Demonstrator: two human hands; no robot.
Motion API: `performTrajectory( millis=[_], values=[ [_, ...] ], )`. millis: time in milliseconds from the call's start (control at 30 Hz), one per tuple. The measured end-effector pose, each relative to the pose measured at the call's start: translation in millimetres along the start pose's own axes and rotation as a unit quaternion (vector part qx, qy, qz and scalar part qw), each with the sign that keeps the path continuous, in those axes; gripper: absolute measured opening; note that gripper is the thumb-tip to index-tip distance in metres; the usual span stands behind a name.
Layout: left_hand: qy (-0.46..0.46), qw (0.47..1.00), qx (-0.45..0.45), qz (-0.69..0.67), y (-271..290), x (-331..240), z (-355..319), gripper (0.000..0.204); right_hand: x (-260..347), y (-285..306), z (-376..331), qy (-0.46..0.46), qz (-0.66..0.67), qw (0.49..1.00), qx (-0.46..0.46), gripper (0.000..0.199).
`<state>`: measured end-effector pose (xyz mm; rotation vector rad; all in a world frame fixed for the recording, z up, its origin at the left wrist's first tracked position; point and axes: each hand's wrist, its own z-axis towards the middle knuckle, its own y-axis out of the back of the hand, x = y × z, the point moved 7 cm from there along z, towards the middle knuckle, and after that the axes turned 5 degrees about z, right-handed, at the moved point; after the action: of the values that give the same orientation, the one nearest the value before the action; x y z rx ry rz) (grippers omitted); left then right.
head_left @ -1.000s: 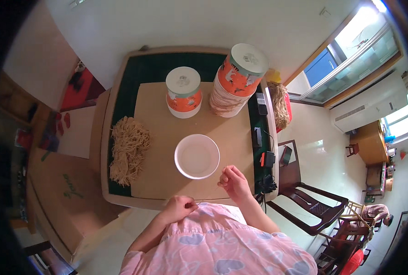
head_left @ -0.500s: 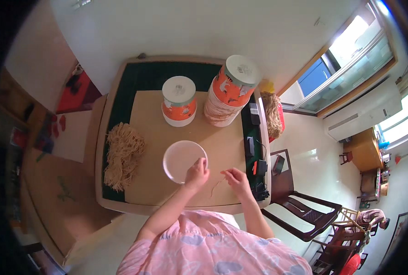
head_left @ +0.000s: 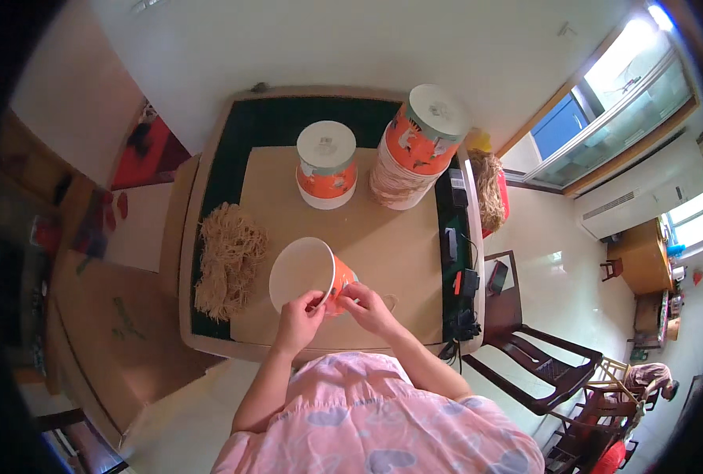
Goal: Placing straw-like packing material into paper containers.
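The paper tub (head_left: 300, 268) before you looked barely begun: its visible orange wall bore no clear winding. It tipped, mouth leftward, between your hands; your left hand (head_left: 298, 325) pinched its near rim, and your right hand (head_left: 372, 313) had its fingers bunched at the outer wall, though I couldn't tell whether they gripped the thin strand (head_left: 393, 301) looping beside them. Beyond lay a loose strand bundle (head_left: 231, 261), then an upturned tub (head_left: 327, 184), unwrapped, and a taller stack (head_left: 421, 148), streaked brown below.

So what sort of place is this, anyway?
Probably a home, perhaps a living area: there's a dark wooden chair, a wooden cabinet or desk off to the right, and a table with tan strands heaped on it.
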<state>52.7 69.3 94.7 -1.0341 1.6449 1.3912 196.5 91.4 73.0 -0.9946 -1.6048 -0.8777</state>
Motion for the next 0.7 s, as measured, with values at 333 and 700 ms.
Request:
performTrajectory(
  millis=[333, 700],
  values=[
    [-0.030, 1.000, 0.005, -0.006, -7, -5, 1, 0.025, 4, -1, -1, 0.050, -0.037, 0.998, -0.026, 0.015],
    [-0.032, 0.995, 0.013, 0.091, -27, 5, 11, 0.025, -39, 6, 1, -0.016, -0.071, 0.997, 0.004, 0.016]
  ],
)
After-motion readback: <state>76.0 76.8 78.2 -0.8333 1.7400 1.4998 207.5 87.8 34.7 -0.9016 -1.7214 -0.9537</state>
